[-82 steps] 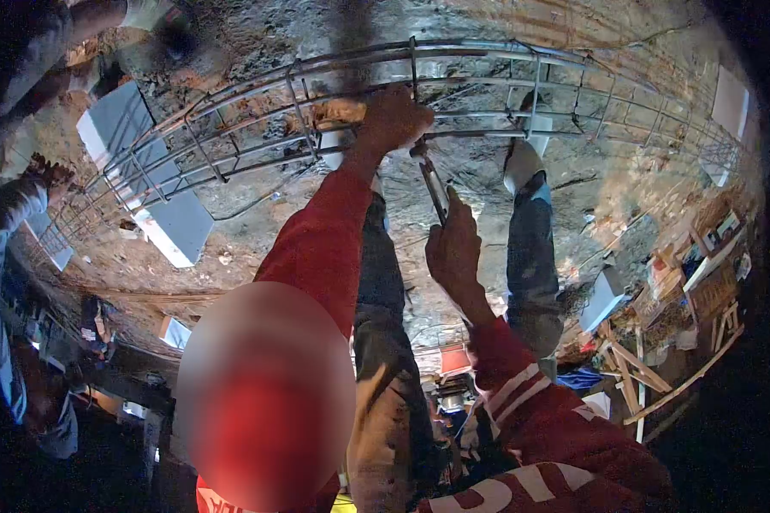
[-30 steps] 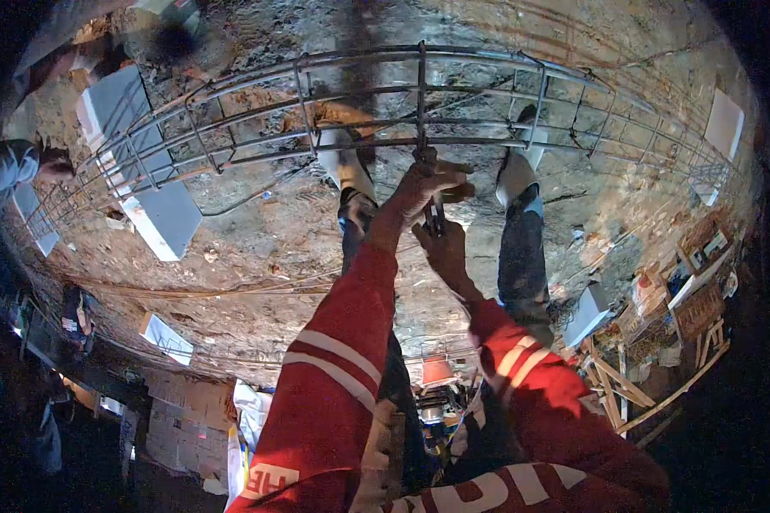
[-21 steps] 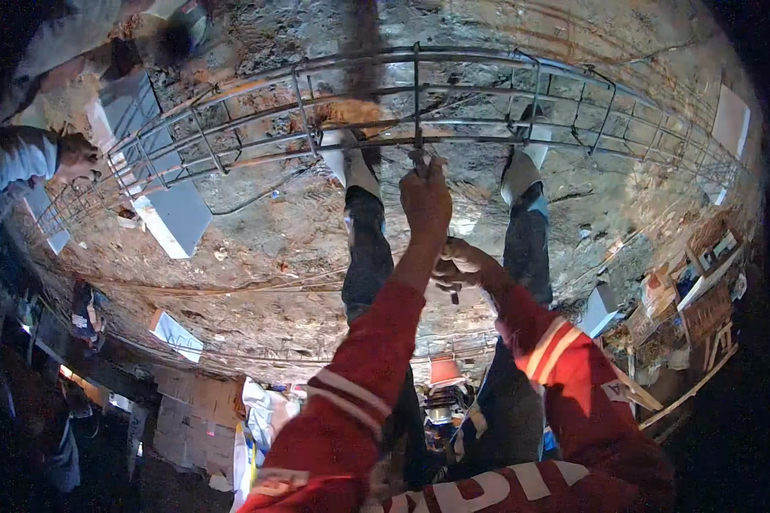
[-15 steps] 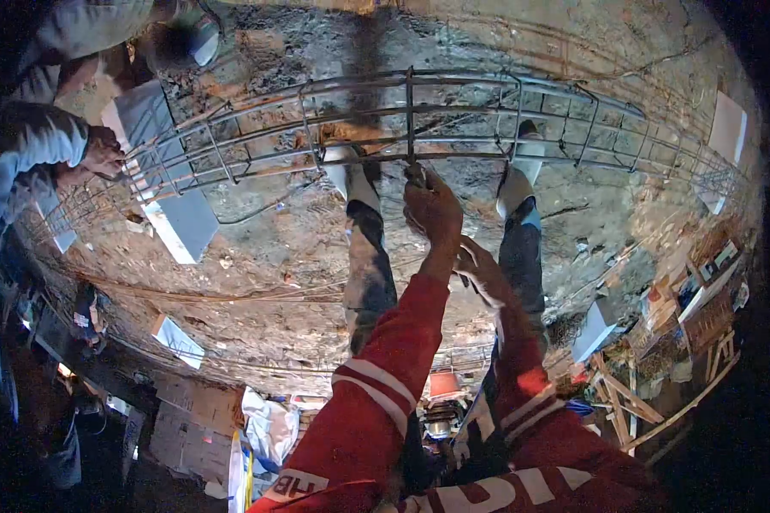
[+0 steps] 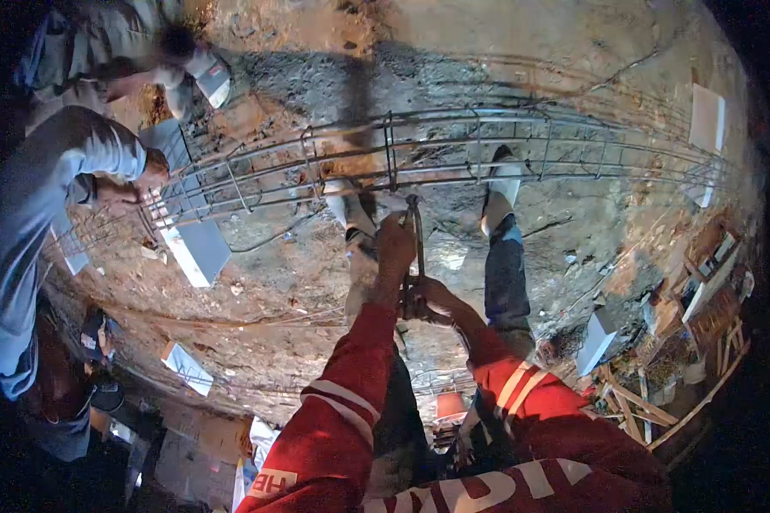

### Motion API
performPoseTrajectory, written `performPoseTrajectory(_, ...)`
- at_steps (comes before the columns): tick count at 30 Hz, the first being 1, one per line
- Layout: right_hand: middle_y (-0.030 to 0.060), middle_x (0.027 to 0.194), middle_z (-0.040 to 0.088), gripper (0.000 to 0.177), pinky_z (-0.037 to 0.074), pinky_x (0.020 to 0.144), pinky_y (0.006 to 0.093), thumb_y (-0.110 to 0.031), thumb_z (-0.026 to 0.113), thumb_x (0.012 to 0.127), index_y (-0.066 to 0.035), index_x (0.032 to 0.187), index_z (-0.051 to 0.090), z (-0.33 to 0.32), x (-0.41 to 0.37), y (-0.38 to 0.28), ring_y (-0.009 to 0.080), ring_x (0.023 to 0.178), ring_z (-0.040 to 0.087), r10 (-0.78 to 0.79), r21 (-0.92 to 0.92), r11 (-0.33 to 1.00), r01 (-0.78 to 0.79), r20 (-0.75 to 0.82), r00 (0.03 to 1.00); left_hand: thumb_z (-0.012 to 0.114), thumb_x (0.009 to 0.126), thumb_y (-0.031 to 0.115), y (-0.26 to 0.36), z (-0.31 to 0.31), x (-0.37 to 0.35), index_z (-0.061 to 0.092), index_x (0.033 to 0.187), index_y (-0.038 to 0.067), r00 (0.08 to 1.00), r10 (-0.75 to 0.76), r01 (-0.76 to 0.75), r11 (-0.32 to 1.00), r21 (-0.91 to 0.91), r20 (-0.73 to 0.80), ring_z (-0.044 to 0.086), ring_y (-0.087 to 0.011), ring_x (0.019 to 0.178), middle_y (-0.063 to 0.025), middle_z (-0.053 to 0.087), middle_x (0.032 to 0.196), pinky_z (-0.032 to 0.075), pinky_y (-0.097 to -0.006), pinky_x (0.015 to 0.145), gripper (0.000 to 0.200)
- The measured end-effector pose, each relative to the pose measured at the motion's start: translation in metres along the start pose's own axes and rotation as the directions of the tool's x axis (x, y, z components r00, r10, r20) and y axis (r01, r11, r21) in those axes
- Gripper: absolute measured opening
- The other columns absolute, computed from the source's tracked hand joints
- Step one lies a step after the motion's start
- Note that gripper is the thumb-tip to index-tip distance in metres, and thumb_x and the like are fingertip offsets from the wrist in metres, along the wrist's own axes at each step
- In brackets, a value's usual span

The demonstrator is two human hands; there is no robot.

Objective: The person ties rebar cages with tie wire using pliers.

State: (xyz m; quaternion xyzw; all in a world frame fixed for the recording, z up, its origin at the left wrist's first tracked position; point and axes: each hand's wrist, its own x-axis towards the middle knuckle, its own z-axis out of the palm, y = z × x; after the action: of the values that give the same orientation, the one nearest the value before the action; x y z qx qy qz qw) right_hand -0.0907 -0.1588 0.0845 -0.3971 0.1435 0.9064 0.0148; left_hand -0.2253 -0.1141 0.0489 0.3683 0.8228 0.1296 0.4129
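Observation:
A long, dark metal tool [image 5: 418, 244], its exact type unclear, stands between my hands. My left hand [image 5: 394, 248] is closed around its upper part, just below the rebar cage. My right hand [image 5: 436, 299] has its fingers closed at the tool's lower end, where dark parts are partly hidden. The long rebar cage [image 5: 436, 175], made of thin bars with square stirrups, crosses the view above both hands. Neither hand visibly touches the cage.
At the left, a co-worker's hands [image 5: 152, 171] are at the cage's end near a pale block [image 5: 198, 248]. Another pale block [image 5: 707, 120] lies at the right. My legs [image 5: 506, 274] straddle below the cage. Wood scraps [image 5: 633, 402] lie lower right.
My left hand has moved down and left, away from the cage bars. My right hand has come closed at the tool's lower end. The co-worker leans further in.

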Motion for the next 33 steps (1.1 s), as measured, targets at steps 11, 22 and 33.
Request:
performPoseTrajectory(11,0.0123,0.129,0.049,0.058,0.038,0.097,0.0388,-0.005,0.055,0.076,-0.005,0.133,0.044,0.073,-0.170,0.013,0.0248,0.108,0.050,-0.572,-0.569,0.745,0.349,-0.275,0.772,0.053,0.090,0.017,0.029,-0.150,-0.030,0.065,0.110,0.002,0.985,0.035,0.022,0.947,-0.320,0.171,0.058,-0.0221,0.064,-0.0116,0.059,0.069,0.045,-0.0351,0.063,0.027)
performPoseTrajectory(22,0.0089,0.107,0.058,0.028,0.049,0.088,0.0343,-0.018,0.055,0.090,-0.001,0.113,0.054,0.127,-0.203,-0.148,0.0183,0.101,0.057,-0.944,-0.793,0.102,0.600,-0.266,-0.192,0.054,0.092,0.017,-0.030,-0.204,-0.072,0.068,0.102,-0.001,0.895,-0.138,0.371,0.760,-0.534,0.424,0.057,-0.0104,0.072,-0.0045,0.062,0.079,0.049,-0.0262,0.066,0.025)
performPoseTrajectory(33,0.0112,0.100,0.065,0.029,0.047,0.082,0.0325,-0.021,0.062,0.090,-0.005,0.113,0.059,-0.037,-0.070,-0.202,0.0213,0.091,0.061,-0.983,-0.983,-0.182,0.019,0.182,-0.004,0.060,0.091,0.019,0.017,-0.145,-0.055,0.068,0.104,-0.001,0.937,-0.204,0.338,0.744,-0.576,0.285,0.057,-0.0095,0.074,-0.0024,0.062,0.079,0.048,-0.0251,0.066,0.025)
